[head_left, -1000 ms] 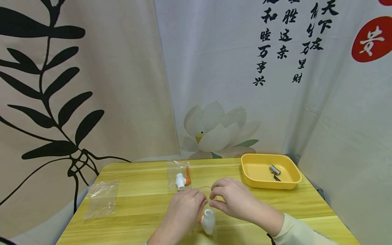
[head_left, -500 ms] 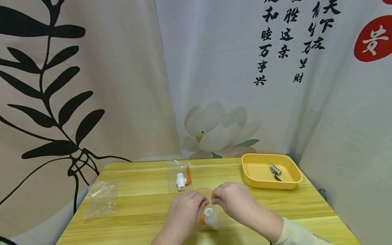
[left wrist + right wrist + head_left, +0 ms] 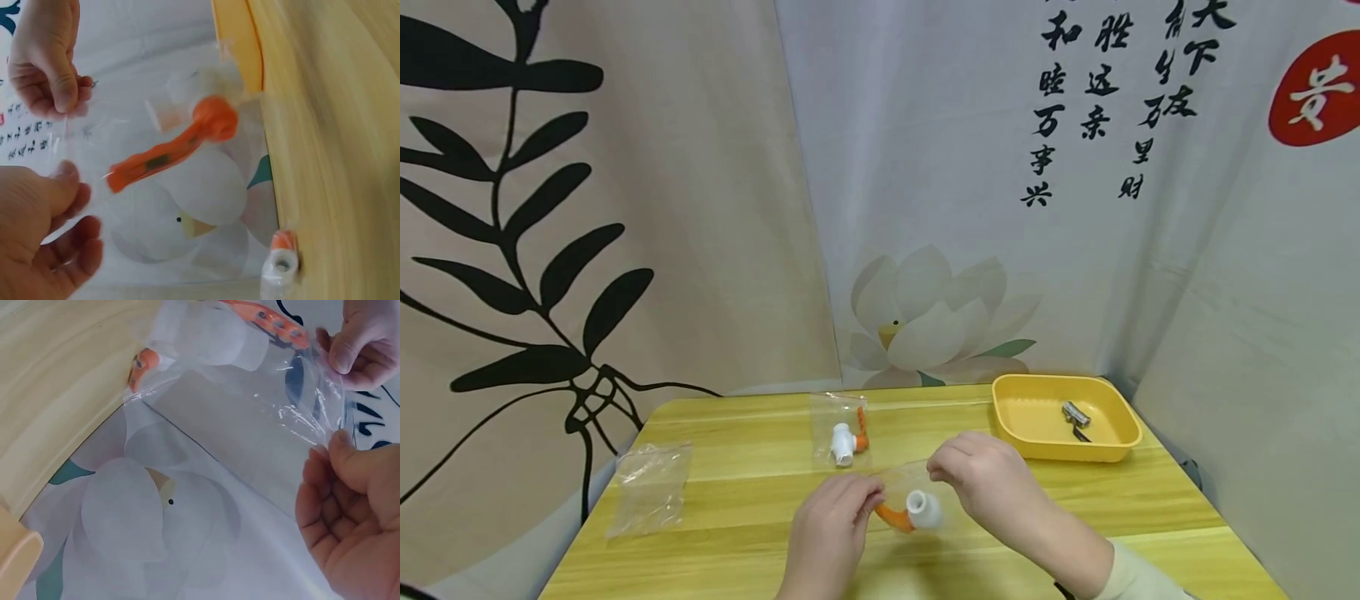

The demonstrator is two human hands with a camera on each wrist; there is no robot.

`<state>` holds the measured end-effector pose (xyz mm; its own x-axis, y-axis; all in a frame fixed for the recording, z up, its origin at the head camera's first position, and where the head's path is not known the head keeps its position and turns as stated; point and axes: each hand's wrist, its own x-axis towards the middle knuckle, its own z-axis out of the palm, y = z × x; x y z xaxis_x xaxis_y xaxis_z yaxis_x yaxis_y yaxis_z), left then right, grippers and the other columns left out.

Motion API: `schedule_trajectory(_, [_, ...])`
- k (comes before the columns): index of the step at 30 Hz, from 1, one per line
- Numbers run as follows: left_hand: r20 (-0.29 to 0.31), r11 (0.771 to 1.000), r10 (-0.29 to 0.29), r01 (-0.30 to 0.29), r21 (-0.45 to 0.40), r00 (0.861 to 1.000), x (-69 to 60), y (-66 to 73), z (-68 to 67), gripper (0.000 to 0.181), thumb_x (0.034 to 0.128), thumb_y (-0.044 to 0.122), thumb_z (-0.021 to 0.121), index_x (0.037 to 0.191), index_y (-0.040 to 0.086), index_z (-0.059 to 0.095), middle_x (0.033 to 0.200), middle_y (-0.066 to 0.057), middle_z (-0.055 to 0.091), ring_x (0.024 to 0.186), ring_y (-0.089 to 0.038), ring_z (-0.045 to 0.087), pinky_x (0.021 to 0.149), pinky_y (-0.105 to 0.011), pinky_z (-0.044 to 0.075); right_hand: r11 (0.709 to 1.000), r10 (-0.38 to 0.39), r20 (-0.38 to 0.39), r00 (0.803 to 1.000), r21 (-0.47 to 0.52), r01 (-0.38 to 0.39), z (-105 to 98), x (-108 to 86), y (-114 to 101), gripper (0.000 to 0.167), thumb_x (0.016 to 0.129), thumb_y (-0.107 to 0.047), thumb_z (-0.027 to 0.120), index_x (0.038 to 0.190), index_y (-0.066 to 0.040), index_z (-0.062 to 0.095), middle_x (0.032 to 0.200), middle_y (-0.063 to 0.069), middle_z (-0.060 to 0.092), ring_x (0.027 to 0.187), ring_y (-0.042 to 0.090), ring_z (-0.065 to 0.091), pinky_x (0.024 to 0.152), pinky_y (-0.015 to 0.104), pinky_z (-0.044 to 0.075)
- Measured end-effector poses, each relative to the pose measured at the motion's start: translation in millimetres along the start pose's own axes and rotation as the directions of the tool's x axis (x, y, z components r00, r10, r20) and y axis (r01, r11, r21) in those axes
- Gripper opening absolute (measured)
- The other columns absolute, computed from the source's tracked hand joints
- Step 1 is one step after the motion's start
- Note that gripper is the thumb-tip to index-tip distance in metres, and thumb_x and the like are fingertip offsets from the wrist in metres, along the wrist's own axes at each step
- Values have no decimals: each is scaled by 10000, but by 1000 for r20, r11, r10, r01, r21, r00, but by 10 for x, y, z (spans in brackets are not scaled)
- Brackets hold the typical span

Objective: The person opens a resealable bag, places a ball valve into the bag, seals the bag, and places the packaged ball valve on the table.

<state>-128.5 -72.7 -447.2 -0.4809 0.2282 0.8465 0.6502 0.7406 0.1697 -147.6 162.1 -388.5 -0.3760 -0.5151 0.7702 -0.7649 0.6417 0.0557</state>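
Clear plastic bag (image 3: 303,419) is held up between two grips, its edge pinched by the left hand (image 3: 829,529) on one side and by the right hand (image 3: 988,483) on the other. Inside, between and beneath the pinched edge, a white fitting (image 3: 924,510) with an orange handle (image 3: 153,159) is carried. The film is judged light, soft and slippery, easily creased where pinched; the fitting is judged stiff, sturdy and heavier, liable to be swung below the grips. Hold is best taken at the edge, or around the white body through the film.
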Motion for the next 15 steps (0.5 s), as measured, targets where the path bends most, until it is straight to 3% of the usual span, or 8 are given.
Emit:
schedule_trajectory(3, [-43,999,-21,20,-29,999,-3,-4,-6,297,1070,368,598,930,173,773,1104,4,763,955,-154,686,777,-254,600,1000,1,-19,1000,30,0,-1,-1,6,252,730,-79,928,828,-179,719,811,-107,745,741,58,676,688,187,574])
schedule_trajectory(6, [-23,988,-116,113,-106,993,-13,0,-16,61,929,229,800,938,176,772,1218,-32,745,1066,-210,702,830,-316,647,999,-5,-30,1000,47,7,-4,2,6,260,739,-64,921,857,-175,718,834,-106,748,754,54,679,704,173,578])
schedule_trajectory(8, [15,966,-191,191,-176,981,-27,2,-18,168,826,126,878,945,176,772,1170,6,773,1056,-170,731,844,-338,663,998,-6,-31,1000,59,7,-9,6,2,272,738,-49,918,872,-171,716,847,-105,748,765,51,680,716,166,580])
schedule_trajectory(12, [129,867,-345,368,-336,930,-59,13,-7,217,807,33,883,938,166,774,946,123,781,859,-42,727,753,-246,638,993,23,-20,1000,116,-21,-13,-2,4,271,768,-22,901,898,-165,711,864,-101,749,787,50,684,742,142,576])
schedule_trajectory(15, [209,757,-458,502,-418,864,-66,33,-8,178,851,60,859,935,198,783,893,139,778,802,0,689,715,-215,601,982,58,-12,998,182,-55,-9,-25,16,130,918,-74,813,915,-155,711,873,-95,750,804,54,694,762,116,570])
